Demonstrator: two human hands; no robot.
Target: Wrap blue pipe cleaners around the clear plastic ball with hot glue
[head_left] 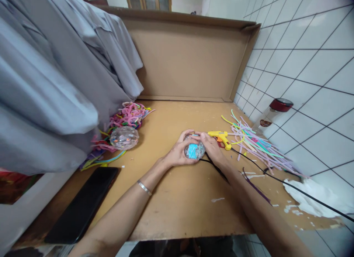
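A small clear ball [201, 152] with a light-blue strip [193, 151] across its side sits between my two hands, low over the table's middle. My left hand [177, 150] curls around its left side, thumb below and fingers over the far side. From the right, my right hand [211, 147] presses its fingers onto the ball's upper part; its fingertips overlap the left ones. Just beyond my right hand lies a yellow hot glue gun [219, 134] with an orange trigger, its black cord running off to the right.
Another clear ball [124, 138] lies beside a heap of pink and coloured pipe cleaners [129, 115]. A black phone [83, 205] rests at left. Purple and green pipe cleaners [257, 146], a red-lidded bottle [272, 115] and white tissue [312, 198] are at right. Cardboard [188, 59] stands behind.
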